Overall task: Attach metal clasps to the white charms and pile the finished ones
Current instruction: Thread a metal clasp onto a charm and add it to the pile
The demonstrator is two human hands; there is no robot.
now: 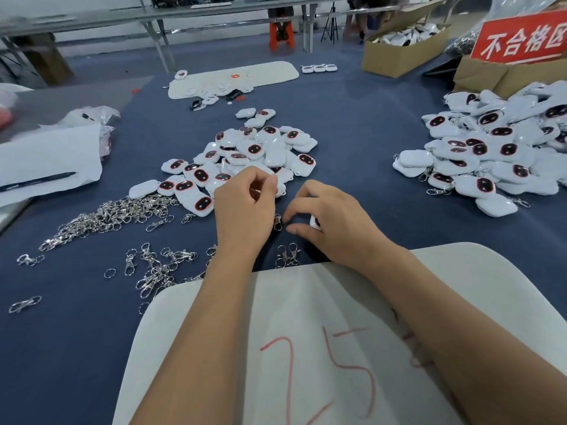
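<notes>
**Dozens done, dozens still to clasp**

Dozens of finished charms already lie in the finished pile [497,148] at the right edge of the frame, and you can see metal clasps poking out around its lower rim, so a good share of the job looks complete. Roughly as many bare white charms wait in the unclasped heap [242,157] at the centre of the frame, just above your hands, so by my reckoning you are somewhere near the middle of the work, not close to the end.

Your supply is not the limit: a dense tangle of loose clasps [107,216] sits at centre left, with more scattered along the lower left near the white sheet [306,348] marked in red under your forearms.

Your hands are close together but not touching. Your left hand [245,207] has its fingers curled with fingertips pinched up near the heap; what they pinch is too small to tell. Your right hand [328,222] curls around a white charm [315,223], of which only a sliver shows under the palm, and a single metal clasp [277,223] hangs in the gap between both hands, beside your right forefinger. I judge that you are mid-attachment on this piece; it is not yet ready for the pile.

Further up the frame lie a white tray [276,72] with a few odd parts and cardboard boxes [399,56] behind a red sign [521,38] at upper right.
</notes>
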